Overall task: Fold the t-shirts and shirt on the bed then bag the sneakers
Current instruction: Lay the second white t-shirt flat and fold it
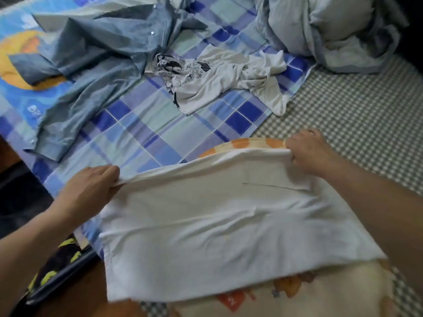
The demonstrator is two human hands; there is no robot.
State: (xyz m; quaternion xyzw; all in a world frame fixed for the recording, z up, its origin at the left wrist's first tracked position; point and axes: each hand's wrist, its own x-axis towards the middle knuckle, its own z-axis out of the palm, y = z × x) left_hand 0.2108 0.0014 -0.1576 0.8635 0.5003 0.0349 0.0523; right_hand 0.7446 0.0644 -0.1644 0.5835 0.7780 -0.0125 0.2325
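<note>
White cotton t-shirt (219,225) is lying spread near the front edge of the bed (148,133), partly over an orange-and-cream patterned cloth (242,143), and both hands are working on it. The left hand (91,188) is pinching the far left corner of the fabric, fingers curled round the edge; the right hand (311,152) is gripping the far right corner in the same way, so each grip is closed on the garment and the far edge is being held taut between them. Judging by the layered rectangle, this t-shirt is partway through its folding, not finished. Farther back, a white printed t-shirt (229,81) is lying crumpled on the blue checked sheet, and just beside it, to the left, a blue denim shirt (91,65) is sprawling open and unfolded; both appear to be awaiting their turn. A bundled pale duvet (332,30) is sitting at the far right. No sneakers or bag are showing clearly, so the bagging step seems not yet begun.
</note>
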